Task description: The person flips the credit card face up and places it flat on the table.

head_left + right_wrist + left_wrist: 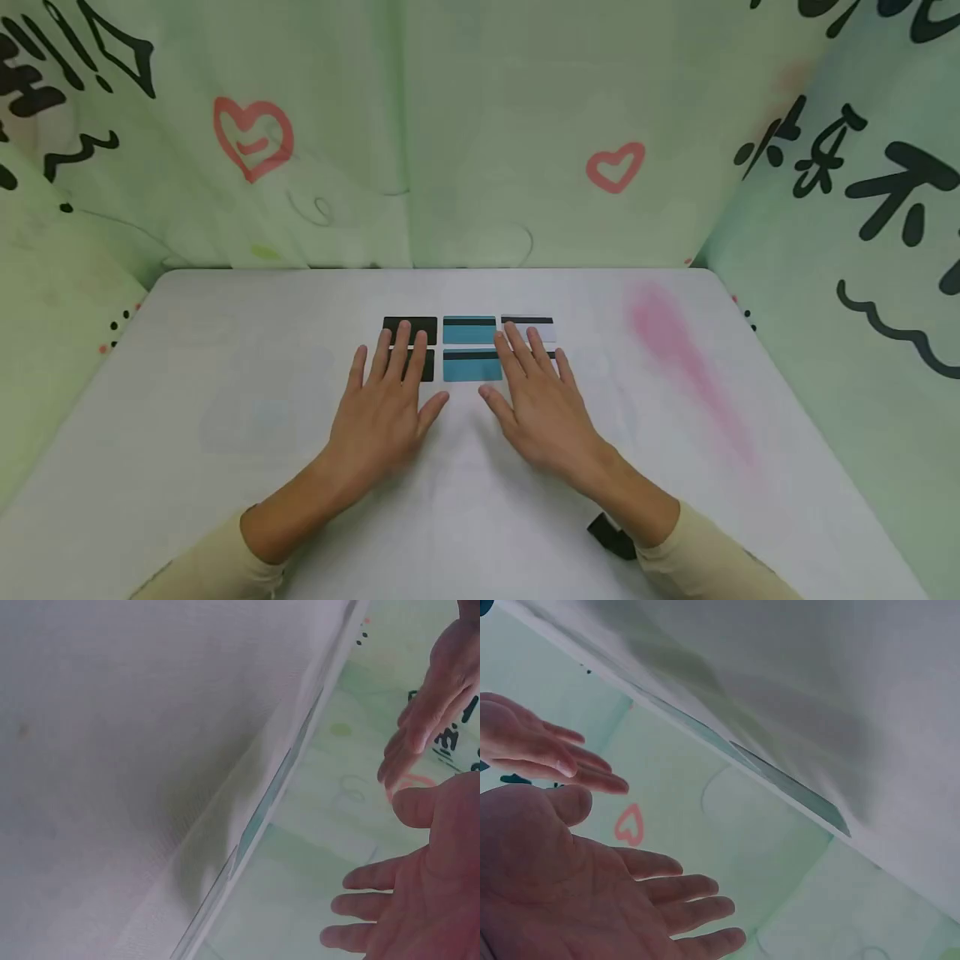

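Both hands hover over the white table with straight, spread fingers and hold nothing. In the head view, the fingers of my left hand [384,410] overlap an upper black card [423,322] and a lower black card [428,368]. My right hand [546,410] overlaps the right column, where an upper white card [547,334] with a dark stripe shows and the card below is mostly hidden. Between the hands lie an upper blue card [469,333] and a lower blue card [469,369], each with a black stripe. The wrist views show the palms apart from the tabletop.
The white table [247,375] bears a pink smear [690,367] on the right. Behind it hangs a pale green curtain [480,108] with hearts and dark lettering. A small dark object [611,536] shows beside the right forearm.
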A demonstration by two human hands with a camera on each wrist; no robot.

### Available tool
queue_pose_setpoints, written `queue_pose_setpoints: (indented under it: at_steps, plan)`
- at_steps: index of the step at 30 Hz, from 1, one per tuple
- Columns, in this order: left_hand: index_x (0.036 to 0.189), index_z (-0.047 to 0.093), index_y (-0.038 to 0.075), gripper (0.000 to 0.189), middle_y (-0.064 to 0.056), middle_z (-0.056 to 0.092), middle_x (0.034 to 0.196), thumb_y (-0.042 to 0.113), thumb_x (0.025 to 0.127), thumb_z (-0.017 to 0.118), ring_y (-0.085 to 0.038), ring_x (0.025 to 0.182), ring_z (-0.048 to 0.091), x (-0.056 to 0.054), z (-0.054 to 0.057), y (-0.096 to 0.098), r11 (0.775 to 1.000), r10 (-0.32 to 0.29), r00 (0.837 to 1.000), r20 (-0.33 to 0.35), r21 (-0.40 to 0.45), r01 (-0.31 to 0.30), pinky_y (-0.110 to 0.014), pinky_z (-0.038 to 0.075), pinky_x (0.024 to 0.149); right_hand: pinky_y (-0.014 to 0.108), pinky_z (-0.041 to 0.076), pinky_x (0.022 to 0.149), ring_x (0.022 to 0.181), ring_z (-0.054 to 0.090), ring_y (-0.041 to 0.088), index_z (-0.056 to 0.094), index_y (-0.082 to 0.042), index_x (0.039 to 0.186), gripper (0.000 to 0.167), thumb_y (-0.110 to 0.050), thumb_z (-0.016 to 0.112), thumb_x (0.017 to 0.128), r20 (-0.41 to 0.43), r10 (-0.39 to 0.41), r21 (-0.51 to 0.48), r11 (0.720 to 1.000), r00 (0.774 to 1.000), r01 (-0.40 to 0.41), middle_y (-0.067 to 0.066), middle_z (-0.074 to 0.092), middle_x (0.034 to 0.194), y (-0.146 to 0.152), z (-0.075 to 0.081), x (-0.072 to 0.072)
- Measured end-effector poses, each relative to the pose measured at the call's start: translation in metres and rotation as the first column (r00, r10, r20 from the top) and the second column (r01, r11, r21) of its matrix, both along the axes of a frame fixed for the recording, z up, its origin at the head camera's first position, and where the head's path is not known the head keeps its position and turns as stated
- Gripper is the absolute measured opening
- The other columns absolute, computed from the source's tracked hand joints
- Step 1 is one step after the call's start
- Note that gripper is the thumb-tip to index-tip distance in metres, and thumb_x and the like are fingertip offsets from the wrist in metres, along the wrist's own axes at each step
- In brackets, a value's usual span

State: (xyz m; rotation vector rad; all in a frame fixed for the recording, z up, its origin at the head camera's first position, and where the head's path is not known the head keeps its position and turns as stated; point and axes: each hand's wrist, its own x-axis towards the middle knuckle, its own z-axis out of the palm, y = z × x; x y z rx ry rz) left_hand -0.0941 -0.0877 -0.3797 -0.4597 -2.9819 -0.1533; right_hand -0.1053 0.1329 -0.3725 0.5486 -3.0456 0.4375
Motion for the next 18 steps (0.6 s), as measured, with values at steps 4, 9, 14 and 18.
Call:
queue_pose_setpoints:
  at_steps: [4,9,14,18]
  plan:
    - [0.165,0.023,0.002,0.08,-0.021,0.02,0.172,0.053,0.107,0.047,-0.041,0.159,0.022,-0.008,-0.003,-0.004,1.0,0.0,1.0,0.011,0.0,0.0,-0.061,0.02,0.126,0.066,0.015,0.125,0.162,0.012,0.037,0.023,-0.008,0.166,0.073,-0.047,0.047,0.109,0.001,0.001,0.01,1.0,1.0,-0.001,0.01,0.018,0.174,-0.001,-0.003,-0.007]
    - [0.165,0.021,0.002,0.079,-0.021,0.018,0.173,0.052,0.109,0.045,-0.042,0.159,0.02,-0.021,-0.006,-0.011,1.0,0.024,0.998,0.05,0.009,-0.025,-0.061,0.018,0.126,0.066,0.014,0.125,0.162,0.013,0.038,0.023,-0.007,0.166,0.075,-0.048,0.048,0.109,0.012,0.004,0.005,1.0,1.0,-0.004,0.011,0.018,0.174,-0.004,-0.005,-0.015]
    - [0.166,0.017,0.002,0.079,-0.021,0.013,0.174,0.052,0.109,0.043,-0.042,0.16,0.016,-0.032,-0.008,-0.019,1.0,0.027,0.996,0.089,0.01,-0.028,-0.061,0.015,0.127,0.068,0.014,0.125,0.161,0.012,0.038,0.022,-0.006,0.166,0.075,-0.048,0.047,0.109,0.038,0.013,0.005,1.0,0.999,-0.013,0.012,0.017,0.174,-0.007,-0.008,-0.022]
    - [0.166,0.016,0.002,0.08,-0.021,0.011,0.174,0.052,0.109,0.042,-0.042,0.161,0.014,-0.04,-0.008,-0.023,1.0,0.012,0.995,0.103,-0.006,-0.012,-0.061,0.014,0.127,0.067,0.013,0.125,0.162,0.009,0.036,0.021,-0.006,0.166,0.074,-0.048,0.046,0.109,0.066,0.019,-0.005,1.0,0.998,-0.019,0.011,0.014,0.175,-0.01,-0.009,-0.028]
